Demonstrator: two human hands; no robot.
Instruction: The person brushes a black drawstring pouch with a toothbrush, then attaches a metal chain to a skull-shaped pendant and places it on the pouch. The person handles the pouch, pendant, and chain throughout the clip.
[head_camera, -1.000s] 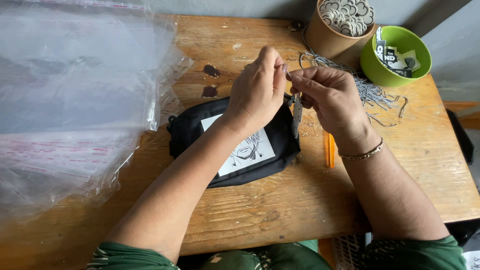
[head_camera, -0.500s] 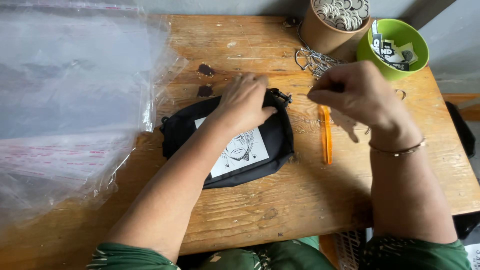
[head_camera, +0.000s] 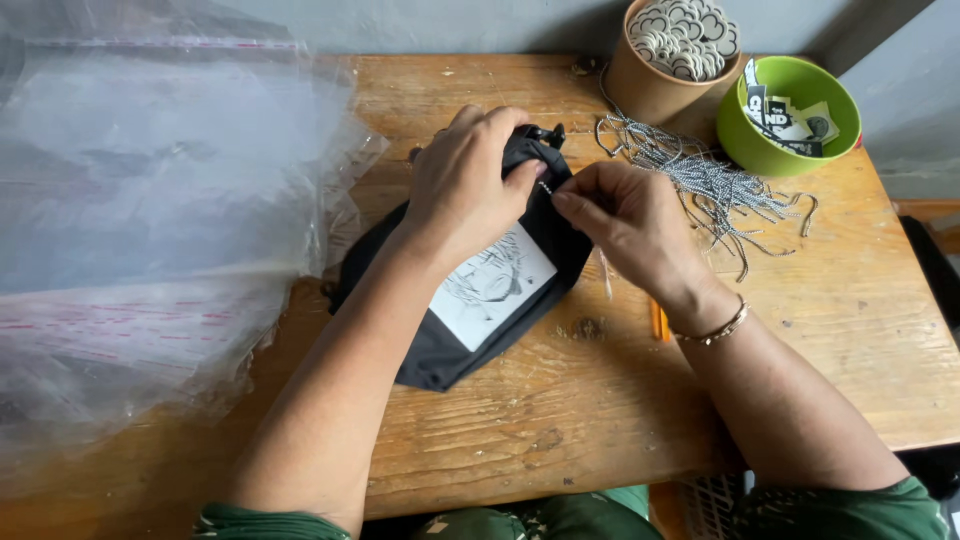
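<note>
A black fabric pouch (head_camera: 478, 318) with a white printed patch lies on the wooden table (head_camera: 600, 420). My left hand (head_camera: 468, 185) grips the pouch's bunched upper end near its black buckle (head_camera: 545, 133). My right hand (head_camera: 628, 222) pinches a small metal piece at the pouch's edge, fingertips touching my left hand's. A thin clear strip hangs below my right hand.
A heap of clear plastic bags (head_camera: 150, 200) covers the table's left side. A pile of speckled cords (head_camera: 700, 180) lies at the right. Behind stand a brown tub of round tags (head_camera: 670, 60) and a green bowl of cards (head_camera: 795, 115). An orange pen (head_camera: 657, 322) lies under my right wrist.
My right hand came back from the cords at the right to the pouch's top edge. My left hand shifted from pressing the pouch flat to gripping its bunched end.
</note>
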